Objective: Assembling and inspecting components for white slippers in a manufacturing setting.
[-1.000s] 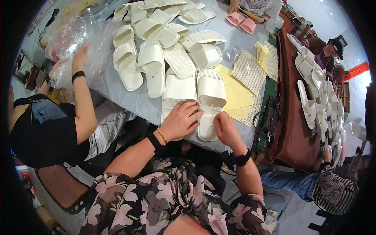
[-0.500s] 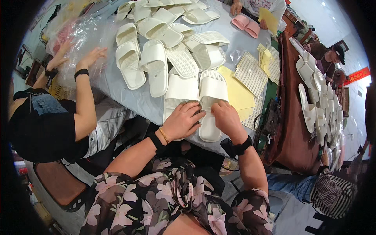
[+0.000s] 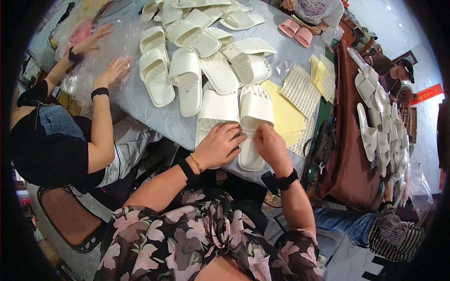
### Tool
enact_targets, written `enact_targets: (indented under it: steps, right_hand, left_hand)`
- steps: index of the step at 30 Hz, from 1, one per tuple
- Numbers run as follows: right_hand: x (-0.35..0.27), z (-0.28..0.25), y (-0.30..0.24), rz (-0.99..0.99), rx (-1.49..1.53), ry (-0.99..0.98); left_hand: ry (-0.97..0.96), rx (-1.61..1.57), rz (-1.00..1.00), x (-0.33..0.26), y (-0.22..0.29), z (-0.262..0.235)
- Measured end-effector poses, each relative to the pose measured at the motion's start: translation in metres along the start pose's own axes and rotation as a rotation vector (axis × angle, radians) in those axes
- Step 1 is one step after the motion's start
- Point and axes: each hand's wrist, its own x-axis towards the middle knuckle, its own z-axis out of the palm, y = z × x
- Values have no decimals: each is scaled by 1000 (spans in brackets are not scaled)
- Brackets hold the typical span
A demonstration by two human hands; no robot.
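A pair of white slippers stands at the table's near edge. On the left slipper (image 3: pixel 217 107) my left hand (image 3: pixel 219 145) lies across the footbed below the strap, fingers stretched toward the pair's inner edges, thumb apart. My right hand (image 3: pixel 273 146) is closed, its bent fingertips on the footbed of the right slipper (image 3: pixel 256 110), just below the strap. Whatever those fingertips pinch, if anything, is hidden. Yellow sheets (image 3: pixel 283 110) and white sheets with rows of small marks (image 3: pixel 302 89) lie right of the pair.
Several more white slippers (image 3: pixel 185 77) are heaped beyond. Pink slippers (image 3: pixel 296 33) sit near a co-worker (image 3: pixel 318 10) across the table. At left, another co-worker (image 3: pixel 70 145) reaches over clear plastic bags (image 3: pixel 105 58). White slippers (image 3: pixel 370 131) cover a brown surface (image 3: pixel 344 173) at right.
My right hand has shifted slightly toward me, still at the right slipper. My left hand stays put. The left co-worker's hands have spread; the far co-worker's yellow sheet has lowered.
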Motion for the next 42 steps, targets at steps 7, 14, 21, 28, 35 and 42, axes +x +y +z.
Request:
enact_targets:
  steps: [7,14,21,28,35,42]
  right_hand:
    - [-2,6,15,102,116,133]
    - [-27,3,41,291,447,280]
    - [-35,9,49,292,486,335]
    - [-37,14,61,270,584,401]
    - [-37,24,70,292,694,425]
    - [-40,14,61,244,726,437]
  left_hand:
    - [184,-141,29,-3,-3,-4]
    - [311,-90,-244,-2,10,-3]
    - [118,135,-345,25,25,20]
    - [130,93,-319,30,38,6]
    - [24,-968,-496,21,58,-60]
    - [382,-1680,-609,-11,36,-122]
